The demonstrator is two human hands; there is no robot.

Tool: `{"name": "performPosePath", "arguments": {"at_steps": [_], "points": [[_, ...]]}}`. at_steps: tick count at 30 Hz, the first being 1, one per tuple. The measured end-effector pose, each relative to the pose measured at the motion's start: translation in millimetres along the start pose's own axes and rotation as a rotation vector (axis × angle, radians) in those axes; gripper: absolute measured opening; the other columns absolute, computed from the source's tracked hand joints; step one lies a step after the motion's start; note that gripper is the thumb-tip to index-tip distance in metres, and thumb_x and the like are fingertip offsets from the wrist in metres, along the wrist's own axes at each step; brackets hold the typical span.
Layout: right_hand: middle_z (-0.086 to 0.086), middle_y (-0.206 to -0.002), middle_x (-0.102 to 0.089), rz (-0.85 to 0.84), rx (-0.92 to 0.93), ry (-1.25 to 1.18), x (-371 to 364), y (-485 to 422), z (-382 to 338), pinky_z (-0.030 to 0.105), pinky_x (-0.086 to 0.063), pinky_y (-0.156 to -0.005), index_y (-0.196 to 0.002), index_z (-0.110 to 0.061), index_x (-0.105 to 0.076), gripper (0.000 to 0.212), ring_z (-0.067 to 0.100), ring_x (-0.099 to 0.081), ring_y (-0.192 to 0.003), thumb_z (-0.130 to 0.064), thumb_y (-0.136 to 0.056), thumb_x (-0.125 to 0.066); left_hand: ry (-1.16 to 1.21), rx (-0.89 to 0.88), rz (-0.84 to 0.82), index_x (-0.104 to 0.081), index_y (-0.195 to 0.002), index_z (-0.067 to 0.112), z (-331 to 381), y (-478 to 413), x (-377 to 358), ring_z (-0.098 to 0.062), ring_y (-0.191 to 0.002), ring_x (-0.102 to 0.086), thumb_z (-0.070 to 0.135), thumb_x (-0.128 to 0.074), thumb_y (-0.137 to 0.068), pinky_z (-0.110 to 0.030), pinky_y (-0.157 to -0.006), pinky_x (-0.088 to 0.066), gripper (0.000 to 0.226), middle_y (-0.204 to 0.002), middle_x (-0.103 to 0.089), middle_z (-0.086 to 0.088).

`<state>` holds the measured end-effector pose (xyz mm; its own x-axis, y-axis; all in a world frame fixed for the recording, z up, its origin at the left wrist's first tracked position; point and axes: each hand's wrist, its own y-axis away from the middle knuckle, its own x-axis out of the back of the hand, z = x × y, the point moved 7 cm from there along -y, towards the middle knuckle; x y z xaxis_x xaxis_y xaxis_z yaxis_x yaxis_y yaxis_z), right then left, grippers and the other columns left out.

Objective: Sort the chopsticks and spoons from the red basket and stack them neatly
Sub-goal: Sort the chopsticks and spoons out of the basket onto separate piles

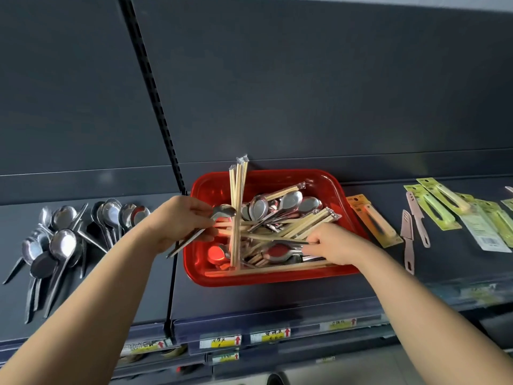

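Observation:
A red basket (pixel 266 276) sits on a dark shelf and holds a jumble of steel spoons (pixel 288 204) and wrapped pale chopsticks (pixel 308 223). One chopstick bundle (pixel 238 201) stands upright against the basket's back left. My left hand (pixel 180 220) hovers over the basket's left rim, shut on a steel spoon (pixel 223 212) whose handle points down-left. My right hand (pixel 330 243) reaches into the front right of the basket, its fingers pinching a spoon's handle (pixel 294 241) among the chopsticks.
A pile of steel spoons (pixel 61 240) lies on the shelf to the left, beyond a black upright divider (pixel 172 287). Packaged peelers (pixel 374 220) and pink knives (pixel 408 240) lie to the right. Price tags (pixel 222 341) line the shelf's front edge.

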<state>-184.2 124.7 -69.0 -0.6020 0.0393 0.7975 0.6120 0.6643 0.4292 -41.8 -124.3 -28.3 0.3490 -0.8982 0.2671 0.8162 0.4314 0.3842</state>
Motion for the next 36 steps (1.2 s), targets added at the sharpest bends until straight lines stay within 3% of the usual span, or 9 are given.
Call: {"name": "performPosePath", "arguments": {"at_steps": [6, 8, 12, 16, 19, 22, 26, 29, 36], "points": [[-0.012, -0.057, -0.055, 0.105, 0.055, -0.167, 23.9, 13.6, -12.2, 0.027, -0.032, -0.050, -0.081, -0.016, -0.067, 0.033, 0.012, -0.040, -0.052, -0.031, -0.100, -0.045, 0.192, -0.004, -0.030, -0.058, -0.101, 0.000, -5.9, -8.1, -18.3, -0.019, -0.058, -0.049, 0.005, -0.057, -0.092, -0.033, -0.059, -0.041, 0.011, -0.068, -0.053, -0.011], [-0.005, -0.069, -0.062, 0.145, 0.053, -0.342, 27.4, 11.6, -17.4, 0.026, -0.038, -0.054, -0.083, -0.011, -0.065, 0.034, 0.013, -0.047, -0.056, -0.029, -0.101, -0.043, 0.302, -0.012, -0.071, -0.058, -0.100, 0.002, -5.1, -6.7, -37.8, -0.014, -0.058, -0.046, 0.018, -0.070, -0.085, -0.031, -0.058, -0.039, 0.024, -0.067, -0.051, -0.005], [-0.003, -0.058, -0.038, -0.005, 0.096, -0.732, 12.9, 1.7, -46.0, 0.020, -0.025, -0.043, -0.095, -0.003, -0.056, 0.029, 0.008, -0.031, -0.045, -0.024, -0.104, -0.037, 0.358, -0.090, -0.139, -0.062, -0.098, 0.005, 10.3, -2.5, -80.9, -0.011, -0.055, -0.043, 0.030, -0.080, -0.069, -0.033, -0.061, -0.044, 0.042, -0.062, -0.052, 0.003], [-0.006, -0.056, -0.035, -0.174, 0.159, -0.869, -4.4, -8.8, -76.1, 0.017, -0.018, -0.040, -0.092, -0.011, -0.045, 0.022, 0.005, -0.024, -0.044, -0.025, -0.105, -0.035, 0.484, -0.152, -0.110, -0.062, -0.106, -0.009, 25.0, -9.3, -95.1, -0.019, -0.061, -0.056, 0.020, -0.068, -0.085, -0.027, -0.057, -0.047, 0.036, -0.082, -0.062, -0.016], [-0.002, -0.060, -0.042, -0.267, 0.225, -0.924, -9.4, -14.4, -88.5, 0.021, -0.019, -0.044, -0.104, -0.010, -0.045, 0.018, 0.008, -0.026, -0.047, -0.025, -0.106, -0.034, 0.531, -0.156, -0.122, -0.065, -0.098, -0.011, 27.6, -15.1, -93.8, -0.028, -0.055, -0.058, 0.017, -0.058, -0.093, -0.038, -0.063, -0.049, 0.029, -0.076, -0.061, -0.025], [0.000, -0.065, -0.056, -0.294, 0.218, -0.861, -5.8, -18.4, -85.2, 0.019, -0.032, -0.045, -0.100, -0.004, -0.052, 0.027, 0.010, -0.041, -0.048, -0.027, -0.104, -0.040, 0.554, -0.135, -0.063, -0.066, -0.074, 0.001, 25.7, -21.0, -85.3, -0.014, -0.050, -0.043, 0.010, -0.056, -0.094, -0.027, -0.053, -0.038, 0.024, -0.052, -0.056, -0.002], [0.004, -0.092, -0.070, -0.066, 0.156, -0.645, 20.5, -35.2, -57.2, 0.025, -0.055, -0.070, -0.105, -0.006, -0.066, 0.029, 0.018, -0.067, -0.084, -0.027, -0.101, -0.046, 0.453, -0.163, 0.029, -0.064, -0.086, -0.002, 25.5, -30.9, -60.8, -0.008, -0.048, -0.043, 0.009, -0.058, -0.093, -0.017, -0.045, -0.038, 0.014, -0.057, -0.062, 0.003], [-0.009, -0.111, -0.065, 0.184, 0.166, -0.219, 37.6, -54.4, -33.4, 0.023, -0.051, -0.076, -0.117, -0.026, -0.067, 0.025, 0.012, -0.064, -0.096, -0.020, -0.094, -0.059, 0.258, -0.133, 0.091, -0.067, -0.085, -0.002, 20.2, -37.3, -39.9, -0.008, -0.049, -0.042, 0.014, -0.062, -0.092, -0.017, -0.045, -0.037, 0.018, -0.069, -0.071, -0.003], [-0.008, -0.128, -0.041, 0.062, 0.244, 0.062, 12.9, -81.1, -45.4, 0.034, -0.047, -0.091, -0.131, -0.027, -0.058, 0.042, 0.012, -0.051, -0.098, -0.027, -0.089, -0.066, 0.057, -0.027, 0.147, -0.067, -0.088, -0.001, 4.9, -45.6, -21.5, -0.010, -0.045, -0.040, 0.022, -0.067, -0.089, -0.020, -0.043, -0.038, 0.023, -0.058, -0.057, 0.000]]}}
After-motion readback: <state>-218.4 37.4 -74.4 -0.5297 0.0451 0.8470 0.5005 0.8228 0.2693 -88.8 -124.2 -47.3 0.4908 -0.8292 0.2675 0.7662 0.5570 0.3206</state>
